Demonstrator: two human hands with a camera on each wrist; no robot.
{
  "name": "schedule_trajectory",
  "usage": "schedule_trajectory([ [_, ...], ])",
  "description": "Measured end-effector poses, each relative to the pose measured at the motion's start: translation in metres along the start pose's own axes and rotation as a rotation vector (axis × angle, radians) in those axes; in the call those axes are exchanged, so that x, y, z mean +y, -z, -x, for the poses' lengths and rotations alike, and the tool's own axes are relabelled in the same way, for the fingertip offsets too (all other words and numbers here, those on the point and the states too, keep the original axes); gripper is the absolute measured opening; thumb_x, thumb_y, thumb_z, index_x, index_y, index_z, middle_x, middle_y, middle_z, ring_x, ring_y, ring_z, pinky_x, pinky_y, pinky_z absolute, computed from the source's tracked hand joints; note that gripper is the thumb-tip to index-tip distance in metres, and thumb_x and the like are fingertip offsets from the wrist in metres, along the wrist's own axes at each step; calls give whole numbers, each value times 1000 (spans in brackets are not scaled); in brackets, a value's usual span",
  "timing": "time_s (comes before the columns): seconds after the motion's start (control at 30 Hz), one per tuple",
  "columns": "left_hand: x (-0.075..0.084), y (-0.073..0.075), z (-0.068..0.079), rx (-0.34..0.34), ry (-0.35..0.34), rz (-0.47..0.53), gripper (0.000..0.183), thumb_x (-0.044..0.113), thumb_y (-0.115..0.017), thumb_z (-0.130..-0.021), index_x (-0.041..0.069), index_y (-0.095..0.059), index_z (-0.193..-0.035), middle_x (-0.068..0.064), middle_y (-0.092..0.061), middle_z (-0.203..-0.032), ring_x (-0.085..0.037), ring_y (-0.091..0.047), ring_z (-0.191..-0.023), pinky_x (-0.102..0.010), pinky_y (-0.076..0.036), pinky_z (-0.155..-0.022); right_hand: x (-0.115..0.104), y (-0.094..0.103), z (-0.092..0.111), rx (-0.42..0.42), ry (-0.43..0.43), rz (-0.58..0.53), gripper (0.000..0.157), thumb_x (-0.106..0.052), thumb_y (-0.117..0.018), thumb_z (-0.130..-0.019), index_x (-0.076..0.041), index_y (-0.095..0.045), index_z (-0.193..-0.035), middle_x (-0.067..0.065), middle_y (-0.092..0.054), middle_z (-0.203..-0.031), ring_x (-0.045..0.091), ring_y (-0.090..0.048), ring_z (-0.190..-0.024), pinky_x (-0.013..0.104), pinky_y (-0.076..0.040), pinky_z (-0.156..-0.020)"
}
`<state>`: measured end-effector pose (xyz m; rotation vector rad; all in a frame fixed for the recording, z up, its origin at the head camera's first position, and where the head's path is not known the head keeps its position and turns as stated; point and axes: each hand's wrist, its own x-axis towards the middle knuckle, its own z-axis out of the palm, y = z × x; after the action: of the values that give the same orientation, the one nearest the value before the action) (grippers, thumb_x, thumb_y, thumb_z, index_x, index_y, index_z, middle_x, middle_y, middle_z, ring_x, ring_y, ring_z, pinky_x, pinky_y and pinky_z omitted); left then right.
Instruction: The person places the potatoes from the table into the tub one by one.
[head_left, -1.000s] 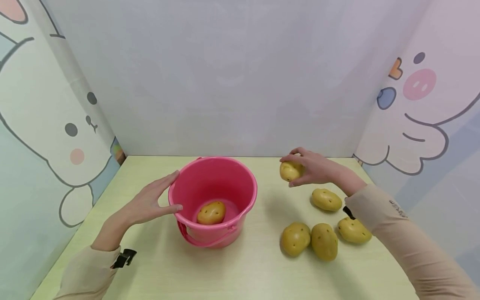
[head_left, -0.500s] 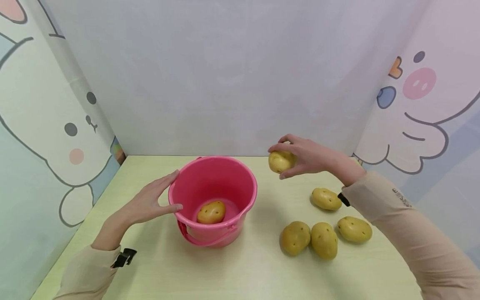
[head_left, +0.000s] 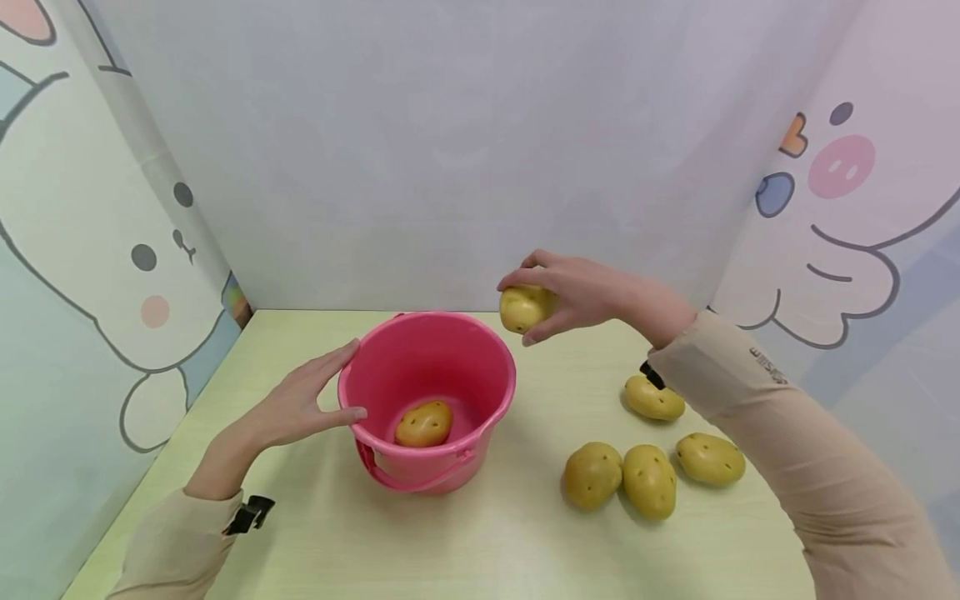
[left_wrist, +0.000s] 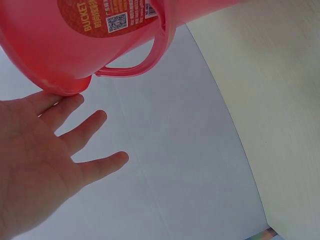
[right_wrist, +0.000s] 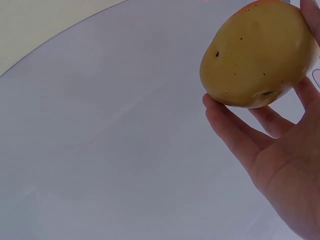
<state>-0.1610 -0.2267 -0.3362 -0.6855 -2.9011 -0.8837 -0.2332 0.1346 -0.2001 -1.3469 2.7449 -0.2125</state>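
Note:
A pink bucket (head_left: 426,400) stands on the table with one yellow potato (head_left: 423,423) lying inside it. At its left rim is my left hand (head_left: 303,400), fingers spread and fairly straight; the thumb and fingertips touch the rim. In the left wrist view, my left hand (left_wrist: 45,160) is seen from the palm side, beneath the bucket's rim (left_wrist: 65,89). My right hand (head_left: 573,292) holds another potato (head_left: 525,309) between thumb and fingers, raised above the table just beyond the bucket's right rim. The right wrist view shows this potato (right_wrist: 257,55) close up, against the fingertips.
Right of the bucket lie several loose potatoes: a rounder potato (head_left: 592,476), an upright oval potato (head_left: 649,482), a potato (head_left: 710,460) farther right and one potato (head_left: 654,398) behind, near the right sleeve. A pale wall (head_left: 465,167) closes the back of the table (head_left: 495,542).
My right hand has carried its potato left and upward, from above the table's right side to near the bucket. The left hand, the bucket and the loose potatoes stay where they were.

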Motion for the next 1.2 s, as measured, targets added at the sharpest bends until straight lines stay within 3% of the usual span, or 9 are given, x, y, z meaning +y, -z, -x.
schedule_trajectory([
  [0.5,1,-1,-1,0,0,3,90,41,-70,-70,10,-22,-140,-11,-27,-139,-33,-29,-121,-55,-41,-79,-33,6,-37,-105,-51,-32,63,-43,-71,-69,-25,-46,-124,1,-43,-113,15,-42,-98,25,-45,-71],
  [0.93,2,1,-1,-14,13,7,93,48,-68,-69,11,-22,-141,-11,-27,-140,-33,-28,-121,-55,-41,-80,-51,-5,-70,-198,-111,-91,63,-38,-74,-67,-26,-46,-121,-1,-42,-109,13,-41,-96,22,-46,-66],
  [1.2,2,0,-1,-18,22,15,92,42,-70,-70,11,-20,-141,-12,-27,-139,-33,-28,-121,-55,-41,-79,-62,-16,-90,-282,-191,-95,63,-39,-75,-65,-28,-46,-120,-3,-43,-106,12,-42,-95,21,-47,-62],
])
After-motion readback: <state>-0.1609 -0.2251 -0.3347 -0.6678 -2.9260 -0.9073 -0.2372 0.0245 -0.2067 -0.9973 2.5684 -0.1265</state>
